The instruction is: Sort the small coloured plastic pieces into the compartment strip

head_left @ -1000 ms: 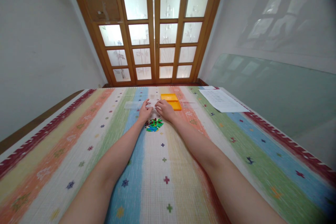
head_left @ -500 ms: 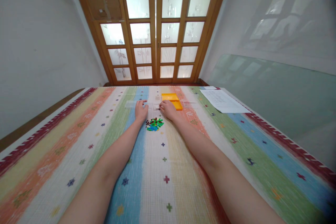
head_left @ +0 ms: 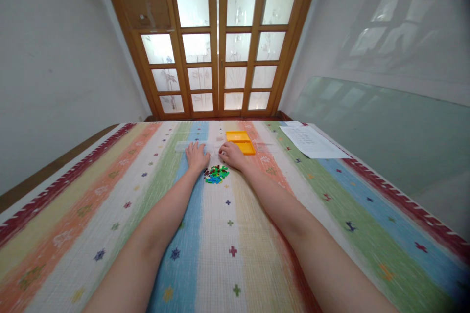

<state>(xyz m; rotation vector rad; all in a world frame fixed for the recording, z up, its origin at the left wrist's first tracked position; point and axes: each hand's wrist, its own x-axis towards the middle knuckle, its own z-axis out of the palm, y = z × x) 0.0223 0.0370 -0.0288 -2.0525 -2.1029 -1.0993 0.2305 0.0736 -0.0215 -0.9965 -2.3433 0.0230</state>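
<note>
L hand (head_left: pixel 197 157), ctr of frame, fingers spread over the clear plastic strip (head_left: pixel 180 146); contact unclear. R hand (head_left: pixel 232 154), just right of ctr, fingers curled down by the open yellow case (head_left: pixel 240 136); can't tell if it's pinching anything. Pile of small pcs (head_left: pixel 216 174), grn/blue/dk red, sits ctr, just below both hands. Printed sheet (head_left: pixel 312 142), right of ctr: rows of txt, too small to read. Striped tablecloth (head_left: pixel 215 234) under all.
</note>
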